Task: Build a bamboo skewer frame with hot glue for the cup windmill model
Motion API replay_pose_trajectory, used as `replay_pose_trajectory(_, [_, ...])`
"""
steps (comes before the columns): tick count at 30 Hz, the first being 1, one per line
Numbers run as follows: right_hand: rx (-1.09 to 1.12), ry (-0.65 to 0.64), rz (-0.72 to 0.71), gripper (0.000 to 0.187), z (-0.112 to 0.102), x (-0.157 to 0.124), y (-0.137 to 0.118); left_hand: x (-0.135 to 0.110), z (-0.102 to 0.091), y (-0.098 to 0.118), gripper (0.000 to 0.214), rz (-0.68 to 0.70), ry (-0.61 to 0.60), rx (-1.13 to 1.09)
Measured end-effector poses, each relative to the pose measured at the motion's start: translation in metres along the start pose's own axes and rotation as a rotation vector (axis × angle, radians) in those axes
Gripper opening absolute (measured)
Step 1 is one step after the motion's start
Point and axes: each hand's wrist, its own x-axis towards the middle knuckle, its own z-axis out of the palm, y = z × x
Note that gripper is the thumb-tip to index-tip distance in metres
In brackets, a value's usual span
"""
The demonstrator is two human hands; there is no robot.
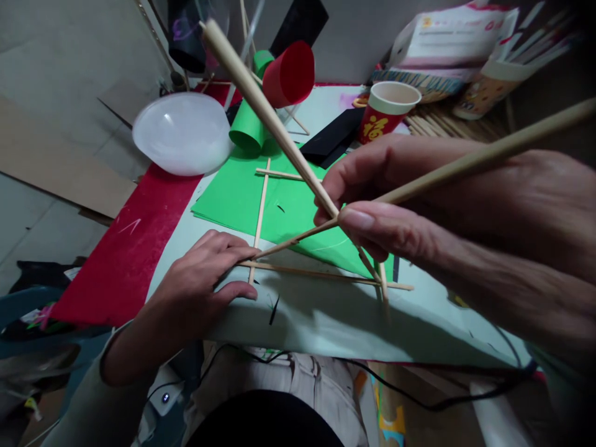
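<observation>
A frame of thin wooden sticks (307, 270) stands on the table, with sticks crossing at the corners of its base. Slanting sticks rise from it to a raised joint. At that joint my right hand (410, 205) pinches the sticks between thumb and fingers. Two thick-looking stick ends, one a long pale stick (270, 115), jut up past the pinch toward the camera. My left hand (205, 267) grips the base's near left corner, its fingers over the crossing and its thumb beside it. My right hand hides part of the frame's right side.
Green paper sheets (228, 198) lie under the frame. Behind are a white balloon (181, 133), a red paper tube (289, 74), a green paper tube (246, 127), black paper (333, 136) and a red paper cup (384, 112). A black cable (419, 403) hangs along the front edge.
</observation>
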Motion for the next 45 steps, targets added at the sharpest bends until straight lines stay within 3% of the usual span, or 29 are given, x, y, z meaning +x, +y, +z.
replay_pose_trajectory(5, [0.040, 0.002, 0.047, 0.055, 0.001, -0.001, -0.002, -0.001, -0.001, 0.001, 0.037, -0.012, 0.022, -0.057])
replay_pose_trajectory(11, [0.065, 0.035, 0.035, 0.047, 0.004, 0.001, -0.004, -0.001, -0.003, 0.003, 0.036, -0.003, 0.044, -0.092])
replay_pose_trajectory(18, [0.025, 0.047, -0.010, 0.052, -0.005, 0.003, -0.037, -0.001, -0.004, 0.004, 0.038, -0.004, 0.013, -0.037])
replay_pose_trajectory(22, [0.033, 0.053, -0.043, 0.055, -0.002, 0.006, -0.027, 0.000, -0.003, 0.006, 0.040, 0.012, 0.014, 0.036])
replay_pose_trajectory(27, [0.027, -0.030, -0.044, 0.026, 0.005, 0.005, -0.002, -0.002, 0.002, 0.000, 0.041, 0.060, 0.027, 0.054])
replay_pose_trajectory(32, [0.162, -0.074, -0.037, 0.014, 0.004, 0.004, -0.002, -0.012, 0.003, -0.010, 0.051, 0.122, 0.089, -0.049])
replay_pose_trajectory(35, [0.146, -0.079, -0.046, 0.011, 0.003, 0.006, -0.005, -0.007, -0.010, 0.006, 0.055, -0.022, 0.193, -0.085])
replay_pose_trajectory(38, [0.147, -0.088, -0.051, 0.011, 0.003, 0.006, -0.004, 0.012, -0.026, 0.041, 0.053, -0.215, 0.281, -0.201])
replay_pose_trajectory(40, [0.161, -0.088, -0.073, 0.012, 0.003, 0.006, -0.003, 0.029, -0.032, 0.066, 0.051, -0.177, 0.381, -0.282])
replay_pose_trajectory(42, [0.172, -0.079, -0.103, 0.014, 0.004, 0.005, -0.001, 0.044, -0.033, 0.086, 0.041, -0.161, 0.400, -0.400])
replay_pose_trajectory(45, [0.204, -0.064, -0.133, 0.016, 0.003, 0.003, 0.003, 0.058, -0.027, 0.100, 0.030, -0.173, 0.415, -0.570])
